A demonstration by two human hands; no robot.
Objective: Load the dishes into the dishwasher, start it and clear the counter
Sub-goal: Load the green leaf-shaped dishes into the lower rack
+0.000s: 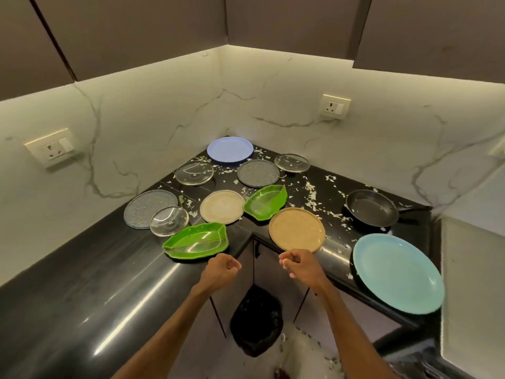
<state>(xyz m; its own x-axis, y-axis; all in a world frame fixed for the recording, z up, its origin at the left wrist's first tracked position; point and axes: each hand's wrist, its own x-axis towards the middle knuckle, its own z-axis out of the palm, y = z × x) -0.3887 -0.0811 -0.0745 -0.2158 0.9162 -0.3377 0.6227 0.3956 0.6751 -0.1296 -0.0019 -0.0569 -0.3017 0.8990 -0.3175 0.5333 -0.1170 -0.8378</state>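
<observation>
- The blue plate (229,149) lies flat in the far corner of the black counter (82,283).
- The middle grey plate (258,173) sits between the rear left lid (194,172) and the rear right lid (291,163), both glass.
- The left grey plate (142,207) is overlapped by the near glass lid (169,221).
- The beige plate (222,207), tan plate (297,230), far green dish (265,202) and near green dish (195,241) cluster by the inner corner.
- The black pan (371,207) stands upright at right.
- The teal plate (397,273) lies at the counter's edge.
</observation>
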